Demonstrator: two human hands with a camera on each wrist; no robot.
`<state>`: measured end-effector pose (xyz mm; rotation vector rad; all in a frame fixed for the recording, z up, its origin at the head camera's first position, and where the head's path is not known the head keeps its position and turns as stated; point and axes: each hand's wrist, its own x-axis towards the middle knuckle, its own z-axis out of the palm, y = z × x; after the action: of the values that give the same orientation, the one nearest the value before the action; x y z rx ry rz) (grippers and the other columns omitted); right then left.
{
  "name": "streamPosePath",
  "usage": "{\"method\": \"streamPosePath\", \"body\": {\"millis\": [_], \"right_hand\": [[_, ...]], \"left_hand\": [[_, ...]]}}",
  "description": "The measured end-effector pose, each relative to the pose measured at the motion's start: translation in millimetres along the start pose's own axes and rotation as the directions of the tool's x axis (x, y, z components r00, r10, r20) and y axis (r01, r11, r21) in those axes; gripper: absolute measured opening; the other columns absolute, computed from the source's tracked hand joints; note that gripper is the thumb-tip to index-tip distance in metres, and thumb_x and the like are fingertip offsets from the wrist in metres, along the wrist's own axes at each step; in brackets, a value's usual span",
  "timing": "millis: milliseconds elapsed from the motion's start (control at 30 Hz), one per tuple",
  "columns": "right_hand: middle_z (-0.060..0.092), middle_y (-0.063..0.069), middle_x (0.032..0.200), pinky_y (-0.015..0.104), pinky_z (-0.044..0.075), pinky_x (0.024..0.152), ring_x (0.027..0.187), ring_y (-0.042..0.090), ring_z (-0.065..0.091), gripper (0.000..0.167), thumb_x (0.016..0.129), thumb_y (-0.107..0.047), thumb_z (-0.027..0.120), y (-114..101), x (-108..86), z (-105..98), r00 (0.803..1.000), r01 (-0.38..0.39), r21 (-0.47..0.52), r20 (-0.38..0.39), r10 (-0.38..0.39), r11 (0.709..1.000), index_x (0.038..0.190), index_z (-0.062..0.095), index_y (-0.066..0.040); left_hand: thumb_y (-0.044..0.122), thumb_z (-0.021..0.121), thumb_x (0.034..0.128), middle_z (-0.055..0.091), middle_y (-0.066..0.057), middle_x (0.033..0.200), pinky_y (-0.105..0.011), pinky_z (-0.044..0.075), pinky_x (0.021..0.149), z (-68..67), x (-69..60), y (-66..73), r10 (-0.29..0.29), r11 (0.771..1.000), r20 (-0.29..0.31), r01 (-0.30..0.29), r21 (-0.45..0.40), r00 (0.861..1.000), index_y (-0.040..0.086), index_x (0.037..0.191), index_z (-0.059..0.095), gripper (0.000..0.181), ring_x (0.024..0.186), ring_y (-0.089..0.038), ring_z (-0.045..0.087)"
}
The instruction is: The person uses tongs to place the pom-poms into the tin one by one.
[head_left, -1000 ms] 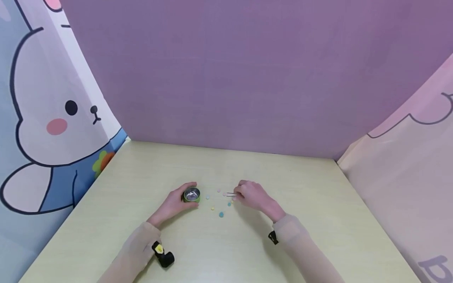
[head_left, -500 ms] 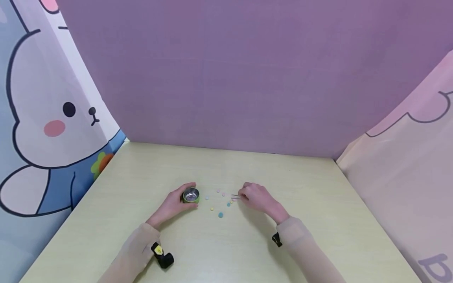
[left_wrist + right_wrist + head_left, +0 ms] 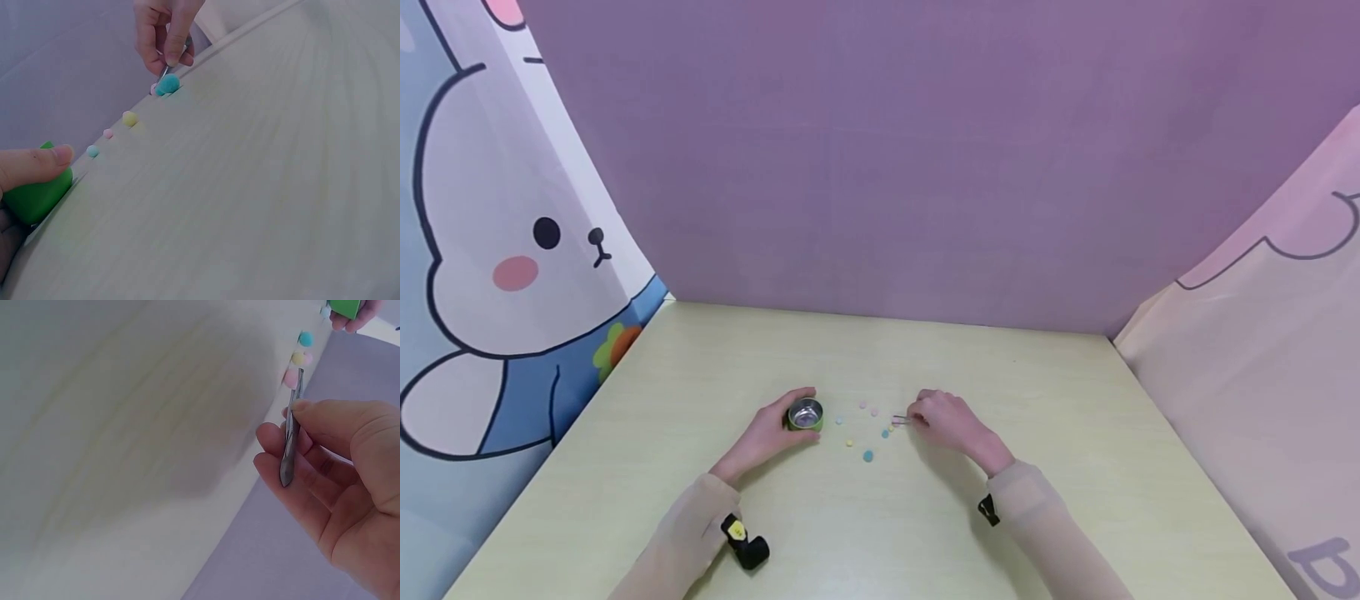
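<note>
A small round tin, green outside and silver inside (image 3: 806, 413), stands on the table with my left hand (image 3: 769, 429) curled round it. In the left wrist view the thumb lies along the green side (image 3: 40, 197). My right hand (image 3: 951, 423) pinches metal tweezers (image 3: 289, 447) between thumb and fingers. The tweezers' tips are at a pink pompom (image 3: 290, 378); whether they grip it I cannot tell. Close to the tips lie a yellow pompom (image 3: 298, 359) and a teal one (image 3: 305, 339). The larger teal pompom (image 3: 868, 456) is nearer the front.
Between the hands, several small pompoms lie scattered on the pale table (image 3: 880, 517), among them a yellow one (image 3: 849, 443) and a light blue one (image 3: 839, 421). A purple panel (image 3: 880, 167) rises behind the table; printed cloth (image 3: 490, 308) hangs at the left.
My right hand with the tweezers has moved slightly to the right and toward the front, bringing the tips to the pink pompom. The left hand and tin have stayed in place.
</note>
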<state>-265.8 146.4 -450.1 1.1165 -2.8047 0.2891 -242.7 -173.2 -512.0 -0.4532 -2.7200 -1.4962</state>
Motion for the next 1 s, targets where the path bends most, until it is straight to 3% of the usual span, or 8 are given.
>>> {"method": "streamPosePath", "body": {"millis": [400, 600, 1000], "right_hand": [[0.062, 0.003, 0.075, 0.013, 0.029, 0.050, 0.061, 0.007, 0.037, 0.016, 0.089, 0.000, 0.065, 1.6, -0.1, 2.5, 1.000, -0.010, 0.006, 0.014, 0.010, 1.000, 0.078, 0.072, -0.009], [0.066, 0.004, 0.080, 0.015, 0.033, 0.050, 0.062, 0.008, 0.041, 0.014, 0.089, 0.000, 0.065, 0.7, -0.2, 2.0, 1.000, -0.021, -0.021, 0.005, 0.021, 1.000, 0.084, 0.075, -0.009], [0.068, 0.003, 0.081, 0.014, 0.038, 0.051, 0.062, 0.006, 0.047, 0.015, 0.089, -0.001, 0.065, 0.2, 3.4, 0.6, 0.998, 0.031, -0.083, -0.053, -0.035, 0.996, 0.081, 0.073, -0.011]], "left_hand": [[0.023, 0.082, 0.0815, 0.049, -0.017, 0.150, -0.058, 0.035, 0.117, -0.7, 0.3, 0.4, -0.002, 1.000, 0.007, 0.002, -0.008, 1.000, 0.010, 0.148, 0.043, 0.078, 0.139, -0.040, 0.045], [0.022, 0.082, 0.0816, 0.049, -0.017, 0.151, -0.058, 0.035, 0.117, -1.0, -0.9, 1.8, -0.009, 1.000, 0.009, 0.009, -0.013, 1.000, 0.010, 0.148, 0.043, 0.078, 0.140, -0.040, 0.044], [0.022, 0.081, 0.0817, 0.049, -0.017, 0.150, -0.058, 0.036, 0.117, -1.4, -2.1, 2.2, 0.002, 1.000, 0.006, -0.002, -0.010, 1.000, 0.009, 0.148, 0.043, 0.077, 0.138, -0.040, 0.046]]}}
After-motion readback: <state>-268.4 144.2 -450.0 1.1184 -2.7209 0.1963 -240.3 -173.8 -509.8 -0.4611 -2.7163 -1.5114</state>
